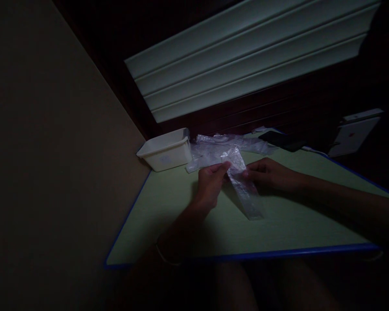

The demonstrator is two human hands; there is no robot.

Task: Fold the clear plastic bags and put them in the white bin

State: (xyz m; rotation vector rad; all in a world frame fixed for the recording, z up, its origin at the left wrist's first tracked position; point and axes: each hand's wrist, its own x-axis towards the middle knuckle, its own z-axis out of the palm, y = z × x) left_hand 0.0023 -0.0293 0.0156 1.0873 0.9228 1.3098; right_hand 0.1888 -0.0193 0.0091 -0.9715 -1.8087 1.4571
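Observation:
A long, narrow clear plastic bag (246, 194) hangs between my two hands above the table, its upper end crumpled or folded and its lower end slanting toward me. My left hand (211, 183) pinches its left edge between thumb and fingers. On the other side, my right hand (266, 175) is closed on the right edge. Whether anything lies inside the bag is too dim to make out. Behind my hands lies a loose heap of similar clear plastic bags (210, 151).
A white plastic bin (167, 151) stands at the table's back left, against the wall. A dark flat object (282, 140) lies at the back right, with a white cable beside it. Blue edging rims the pale green table (168, 224). Louvred slats (246, 56) rise behind.

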